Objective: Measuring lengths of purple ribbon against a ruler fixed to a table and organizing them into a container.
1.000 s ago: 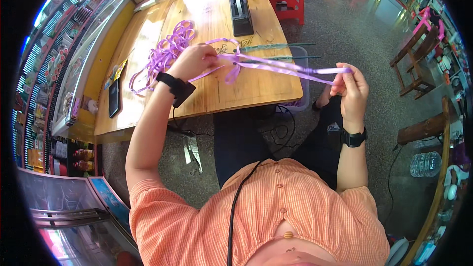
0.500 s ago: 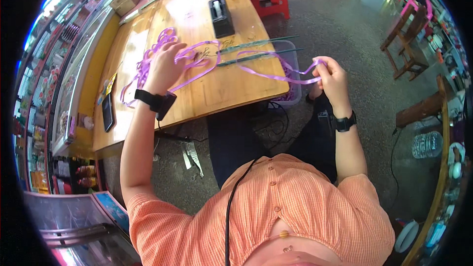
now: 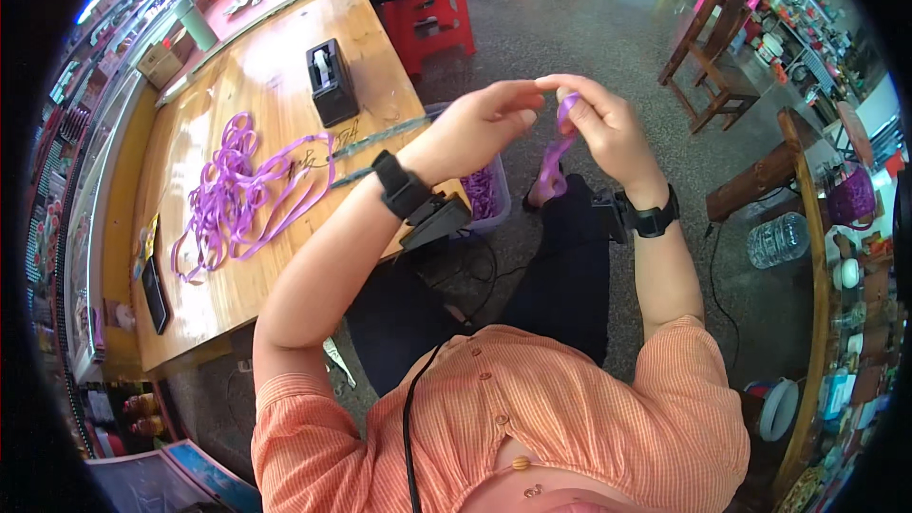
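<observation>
My right hand (image 3: 610, 135) is closed on a purple ribbon (image 3: 554, 163), whose folded strand hangs below the fingers over the floor and my foot. My left hand (image 3: 483, 128) reaches across the table's right edge, fingers stretched toward the right fingertips, the thumb apart and no ribbon visible in it. A loose pile of purple ribbon (image 3: 231, 192) lies on the wooden table. One loop of it runs near two dark green sticks (image 3: 380, 140) at the table's right side, partly hidden behind my left arm.
A black tape dispenser (image 3: 331, 85) stands on the table, and a dark phone (image 3: 155, 294) lies near its left edge. Below the right edge sits a clear plastic bin (image 3: 489, 192) of purple ribbon pieces. Beyond are a red stool (image 3: 432, 24), a seated person and a wooden chair (image 3: 712, 66).
My left hand has left the ribbon pile and swung right to meet my right hand. The ribbon stretched from the sticks is now gathered in my right hand. The view has turned right.
</observation>
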A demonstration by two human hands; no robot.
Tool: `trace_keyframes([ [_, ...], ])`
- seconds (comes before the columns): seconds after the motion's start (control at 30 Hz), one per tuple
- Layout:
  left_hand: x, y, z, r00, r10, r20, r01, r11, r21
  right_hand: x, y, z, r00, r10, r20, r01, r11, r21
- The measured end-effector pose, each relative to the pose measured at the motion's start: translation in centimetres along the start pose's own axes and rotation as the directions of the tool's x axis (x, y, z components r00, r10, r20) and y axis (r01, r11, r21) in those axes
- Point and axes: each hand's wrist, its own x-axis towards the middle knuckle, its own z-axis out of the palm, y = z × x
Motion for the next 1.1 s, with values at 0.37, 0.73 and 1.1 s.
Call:
trace_keyframes([
  [0.37,3.0,-3.5,-0.2,0.956,-0.274,0.109,0.288,0.947,-0.143,0.9,4.9,0.0,0.997,-0.07,0.012,0.071,0.969,-0.235],
  [0.73,2.1,-2.1,-1.6,0.875,-0.48,0.064,0.482,0.876,-0.015,1.6,6.7,3.1,0.989,0.118,0.084,-0.112,0.991,-0.071],
  [1.1,-0.3,-0.6,-3.3,0.964,-0.267,0.002,0.226,0.819,0.527,4.9,10.9,4.7,0.996,-0.038,0.083,0.054,0.978,-0.203],
])
